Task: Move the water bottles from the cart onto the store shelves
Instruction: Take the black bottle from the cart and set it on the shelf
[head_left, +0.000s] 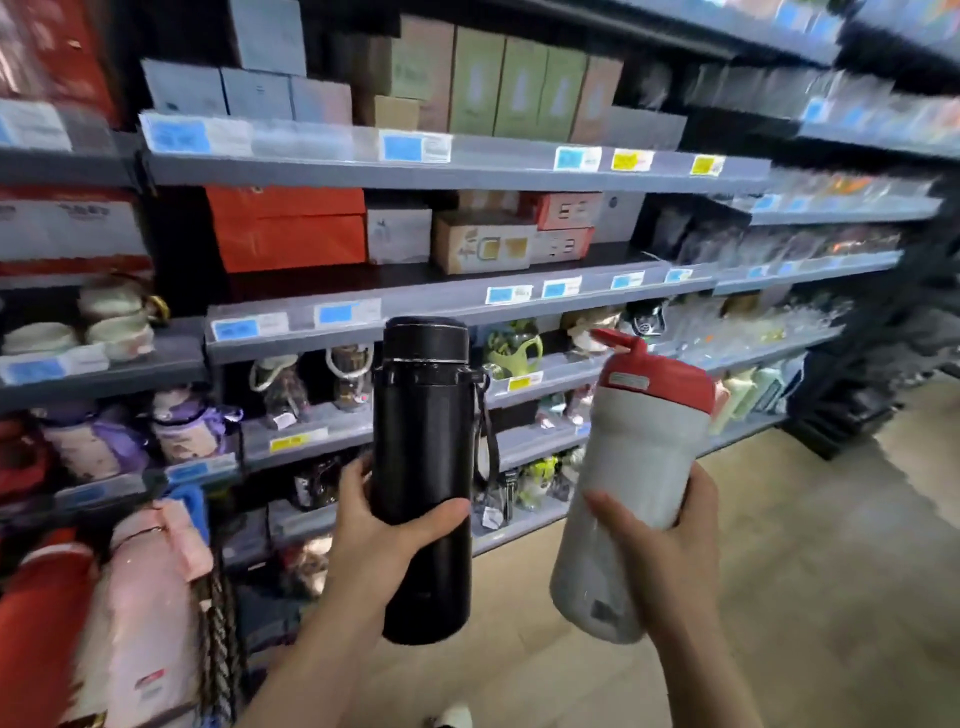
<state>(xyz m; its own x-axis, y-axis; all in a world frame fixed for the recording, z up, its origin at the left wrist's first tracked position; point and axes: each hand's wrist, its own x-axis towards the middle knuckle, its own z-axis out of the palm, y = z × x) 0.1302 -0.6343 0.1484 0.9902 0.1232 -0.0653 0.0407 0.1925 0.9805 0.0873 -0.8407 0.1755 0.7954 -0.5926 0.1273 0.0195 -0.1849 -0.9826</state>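
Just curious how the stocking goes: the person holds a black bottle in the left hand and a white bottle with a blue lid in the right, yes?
Nearly. The head view shows the left hand gripping the black bottle, and the right hand gripping the white bottle, but its lid is red, not blue.

1. We have one view only, a wide-angle camera worn on the head, so no second view shares the scene.
2. We look forward and down, tilted, toward the store shelves (457, 166), which run off to the right.
3. We sit close: the left hand (374, 525) and right hand (670, 551) fill the lower middle.
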